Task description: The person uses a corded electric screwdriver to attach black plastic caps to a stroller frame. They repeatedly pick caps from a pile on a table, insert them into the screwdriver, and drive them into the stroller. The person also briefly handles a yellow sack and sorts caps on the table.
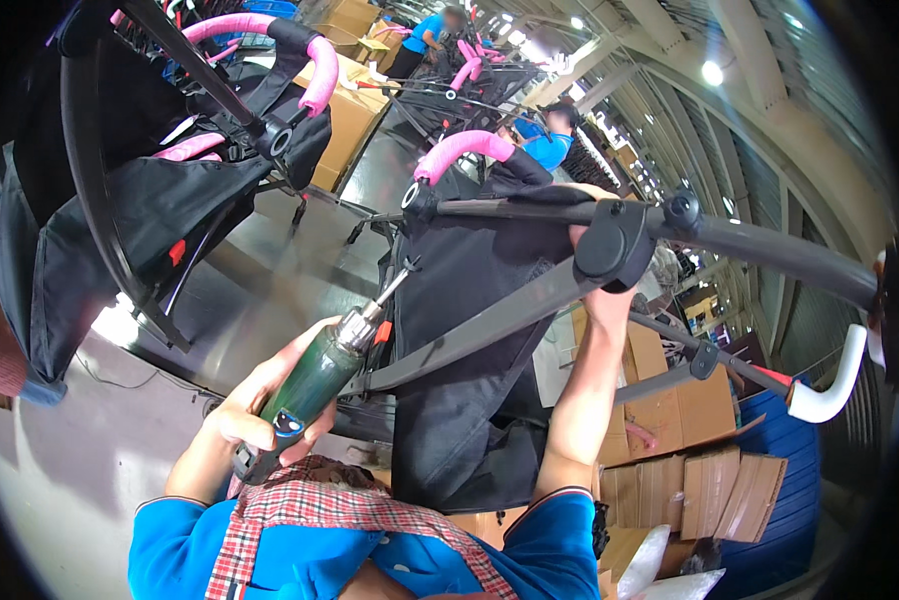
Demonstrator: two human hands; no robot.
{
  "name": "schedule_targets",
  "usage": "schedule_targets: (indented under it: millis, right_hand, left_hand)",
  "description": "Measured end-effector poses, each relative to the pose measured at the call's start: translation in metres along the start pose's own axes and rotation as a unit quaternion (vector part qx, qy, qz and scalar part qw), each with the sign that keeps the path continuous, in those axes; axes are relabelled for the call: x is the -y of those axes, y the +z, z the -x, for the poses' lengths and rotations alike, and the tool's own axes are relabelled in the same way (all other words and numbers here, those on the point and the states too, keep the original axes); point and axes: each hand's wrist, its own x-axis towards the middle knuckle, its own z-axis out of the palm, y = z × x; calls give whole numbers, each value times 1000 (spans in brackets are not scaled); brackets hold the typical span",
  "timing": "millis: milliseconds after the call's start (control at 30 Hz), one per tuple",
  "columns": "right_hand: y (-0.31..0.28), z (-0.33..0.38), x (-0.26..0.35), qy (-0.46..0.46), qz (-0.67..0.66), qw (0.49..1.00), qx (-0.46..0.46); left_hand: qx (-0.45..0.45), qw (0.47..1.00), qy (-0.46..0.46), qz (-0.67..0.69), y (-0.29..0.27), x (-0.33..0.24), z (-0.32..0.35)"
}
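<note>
Stroller frame [530,300], dead centre of my view, grey tubes and black fabric, w/ the round hinge joint [610,250] sitting about 1 o'clock from centre. My left hand [260,400] is wrapped tight round the green power screwdriver [315,385], gripped low on the body so the bit [395,288] angles up toward 1 o'clock, tip right at the black fabric edge beside the frame tube. Looks like that grip keeps the tool in line w/ the fastening point, I'd say. My right hand [595,290] is up behind the hinge joint, mostly hidden by it; forearm rises straight from 6 o'clock, and it seems to brace the frame from behind so it won't swing, tho I can't tell if the fingers are closed on it. Hands well apart, one on the tool, one on the frame.

Around: pink foam handle [465,150] at 12, a second stroller [170,170] hanging at 10 o'clock, cardboard boxes [690,440] at 4, white curved handle [835,385] at 3. Other workers in blue [550,140] farther off at 12. The diagonal grey tube crosses between tool and hinge, so it crowds the bit's line
</note>
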Motion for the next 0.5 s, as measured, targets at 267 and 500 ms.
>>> schedule_targets:
  millis: [267, 500]
  right_hand:
    - [25, -15, -15, -9, -8, 998, 56]
    - [1, 5, 4, -8, 129, 992, 17]
  left_hand:
    - [7, 997, -15, -74, 4, -10, -44]
    - [71, 979, -5, -193, 18, -19, -80]
